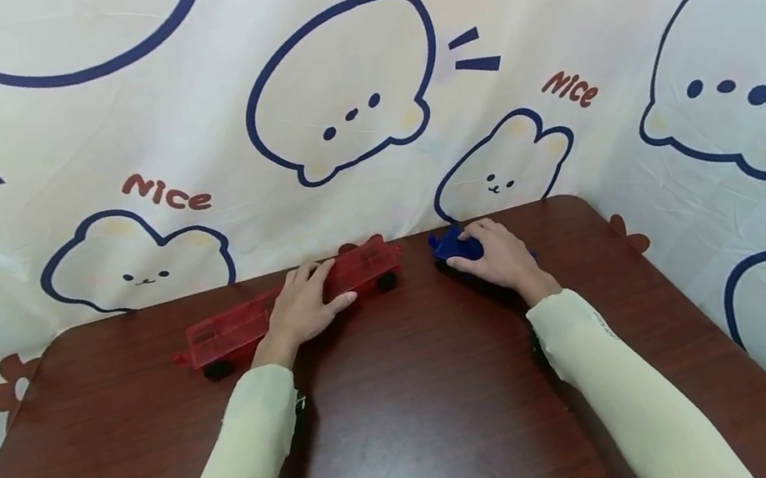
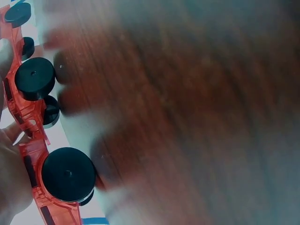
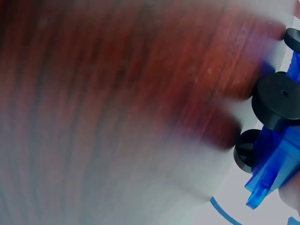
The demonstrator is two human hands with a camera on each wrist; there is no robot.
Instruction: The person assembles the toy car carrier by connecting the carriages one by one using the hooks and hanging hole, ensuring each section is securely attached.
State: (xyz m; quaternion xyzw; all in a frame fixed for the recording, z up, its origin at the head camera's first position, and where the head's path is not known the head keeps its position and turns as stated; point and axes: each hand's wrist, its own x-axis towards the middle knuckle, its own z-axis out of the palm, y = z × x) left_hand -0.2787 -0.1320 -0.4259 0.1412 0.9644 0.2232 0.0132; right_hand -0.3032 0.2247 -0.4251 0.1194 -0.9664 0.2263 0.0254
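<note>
A long red see-through toy train with black wheels stands near the table's back edge. Its left part (image 1: 227,330) and right part (image 1: 361,266) show on either side of my left hand (image 1: 301,305). That hand holds the train near its middle, fingers over the top and thumb on the near side. Just to the right, my right hand (image 1: 503,257) grips a blue toy train car (image 1: 455,245), partly hidden under the palm. A short gap parts the red end from the blue one. In the right wrist view, a blue hook (image 3: 262,190) juts from the car beside a black wheel (image 3: 277,101).
Both toys are on a dark brown wooden table (image 1: 410,403) with rounded back corners. A pale cloth (image 1: 361,200) printed with cartoon outlines hangs directly behind and at the sides. Both forearms, in pale sleeves (image 1: 628,384), reach across the table.
</note>
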